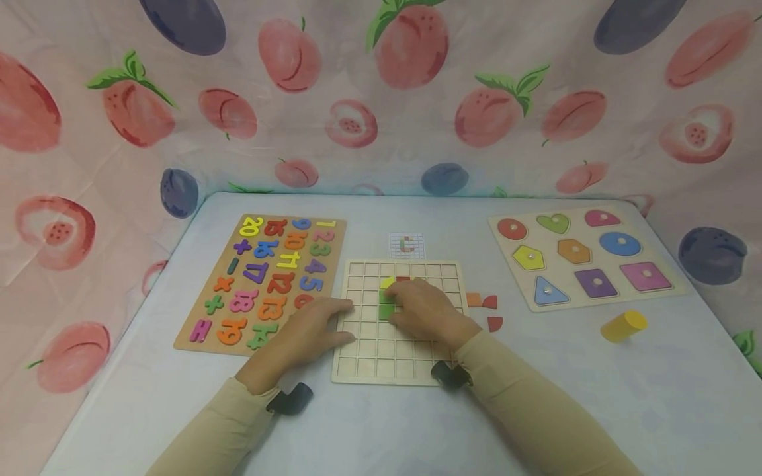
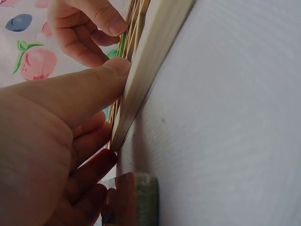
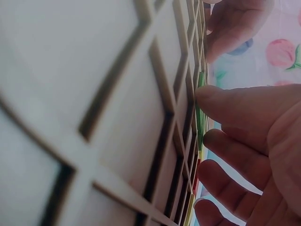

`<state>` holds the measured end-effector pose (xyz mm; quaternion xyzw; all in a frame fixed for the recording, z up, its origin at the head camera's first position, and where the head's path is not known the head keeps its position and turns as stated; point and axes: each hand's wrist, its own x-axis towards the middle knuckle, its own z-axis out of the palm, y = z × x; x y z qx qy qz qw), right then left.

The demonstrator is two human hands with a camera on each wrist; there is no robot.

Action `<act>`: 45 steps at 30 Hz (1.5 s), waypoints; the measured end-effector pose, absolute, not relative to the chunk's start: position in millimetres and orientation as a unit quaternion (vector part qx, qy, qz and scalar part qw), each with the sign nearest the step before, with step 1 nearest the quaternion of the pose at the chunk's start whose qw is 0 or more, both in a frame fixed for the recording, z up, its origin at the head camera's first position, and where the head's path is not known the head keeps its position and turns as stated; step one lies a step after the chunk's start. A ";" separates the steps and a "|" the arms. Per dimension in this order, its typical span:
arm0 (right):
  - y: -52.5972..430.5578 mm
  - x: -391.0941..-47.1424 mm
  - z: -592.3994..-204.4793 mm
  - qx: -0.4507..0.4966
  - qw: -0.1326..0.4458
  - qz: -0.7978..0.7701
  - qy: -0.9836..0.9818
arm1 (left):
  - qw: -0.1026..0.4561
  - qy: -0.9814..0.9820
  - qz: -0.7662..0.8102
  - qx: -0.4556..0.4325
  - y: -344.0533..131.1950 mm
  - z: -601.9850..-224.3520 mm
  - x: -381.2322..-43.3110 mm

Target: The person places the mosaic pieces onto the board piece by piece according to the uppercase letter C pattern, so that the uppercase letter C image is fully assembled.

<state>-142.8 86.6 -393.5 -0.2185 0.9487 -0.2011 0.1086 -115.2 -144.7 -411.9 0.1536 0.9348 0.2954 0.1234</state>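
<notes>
Green, yellow, red pieces [image 1: 386,312] in the grid board [image 1: 363,367]; right fingers [image 3: 237,148] at the green, hold unclear; left fingers [image 1: 336,306] relaxed alongside.

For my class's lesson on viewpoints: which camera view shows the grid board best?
The head view: it shows the grid board nearly whole from above. The left wrist view shows mainly its edge; the right wrist view, cells close up at a slant.

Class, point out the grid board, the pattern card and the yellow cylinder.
Grid board [image 1: 385,349], head view: bare lower cell.
Pattern card [image 1: 407,246], head view: printed middle.
Yellow cylinder [image 1: 618,328], head view: curved side.
</notes>
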 end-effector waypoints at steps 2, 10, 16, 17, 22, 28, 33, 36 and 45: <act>86.6 -142.7 -393.5 -0.218 0.110 -0.201 0.949 | 0.123 0.936 0.293 0.154 -144.5 -411.7 -115.1; 86.9 -143.1 -394.5 -0.217 0.114 -0.195 0.950 | 0.119 0.937 0.290 0.155 -144.4 -411.5 -115.3; 89.7 -142.1 -394.6 -0.215 0.112 -0.192 0.951 | 0.116 0.937 0.290 0.159 -144.8 -412.3 -115.4; 90.9 -141.8 -394.4 -0.216 0.110 -0.192 0.951 | 0.116 0.937 0.289 0.160 -144.7 -412.3 -115.4; 101.3 -141.0 -392.7 -0.216 0.099 -0.205 0.949 | 0.114 0.937 0.288 0.160 -144.2 -412.1 -115.3; 118.2 -138.6 -387.6 -0.180 0.107 -0.215 0.954 | 0.117 0.938 0.288 0.153 -144.0 -412.5 -115.2; 132.0 -136.9 -385.1 -0.157 0.116 -0.199 0.960 | 0.117 0.938 0.288 0.153 -144.1 -413.8 -115.9; 142.0 -136.0 -385.1 -0.154 0.112 -0.198 0.962 | 0.116 0.938 0.289 0.154 -144.2 -413.5 -115.8; 172.7 -133.7 -383.0 -0.129 0.103 -0.219 0.962 | 0.119 0.937 0.292 0.149 -143.9 -413.2 -115.2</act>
